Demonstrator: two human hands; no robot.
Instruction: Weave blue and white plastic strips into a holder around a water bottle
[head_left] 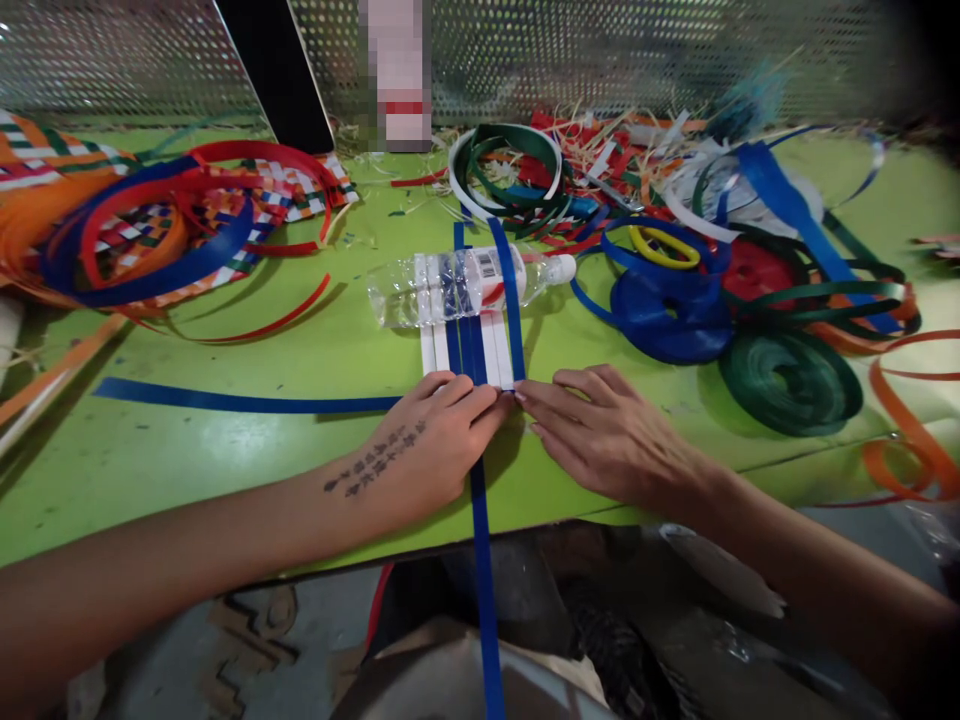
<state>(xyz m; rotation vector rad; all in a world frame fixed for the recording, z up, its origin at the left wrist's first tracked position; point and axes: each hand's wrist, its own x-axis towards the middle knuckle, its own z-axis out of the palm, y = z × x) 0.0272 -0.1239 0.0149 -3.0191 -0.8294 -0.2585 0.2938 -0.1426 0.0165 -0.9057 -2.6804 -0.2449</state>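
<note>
Several blue and white plastic strips (472,345) lie side by side on the green table (225,460), running away from me. A clear plastic water bottle (450,285) lies across their far ends. A long blue strip (247,402) crosses them sideways, stretching left. My left hand (431,440) rests flat on the near ends, fingers pressed together on the strips. My right hand (607,430) lies flat beside it, fingertips touching the strips' right edge. One blue strip (484,600) hangs over the table's front edge toward me.
Coils of blue (664,310), green (791,380) and orange (907,440) strip lie at the right. A woven multicoloured mat with red and blue loops (172,225) sits at the left. Tangled offcuts (585,160) pile at the back before a perforated metal wall (600,50).
</note>
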